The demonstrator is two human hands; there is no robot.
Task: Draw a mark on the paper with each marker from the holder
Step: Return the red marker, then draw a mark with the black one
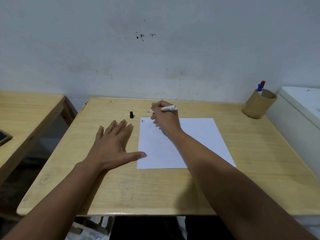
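A white sheet of paper [190,141] lies on the wooden table [121,187]. Two short marks, one blue and one red [143,121], sit in its far left corner. My right hand [164,118] is closed around an uncapped white marker [168,107], whose black tip points left just beyond the paper's far edge. A black cap [131,114] stands on the table left of that tip. My left hand [112,144] lies flat with fingers spread, the thumb pressing the paper's left edge. A round wooden holder [258,105] at the far right holds a blue marker [259,89] and a red one [263,83].
A second wooden table [26,108] stands to the left with a dark object [4,137] on it. A white appliance or cabinet [301,108] adjoins the table on the right. A stained pale wall rises behind.
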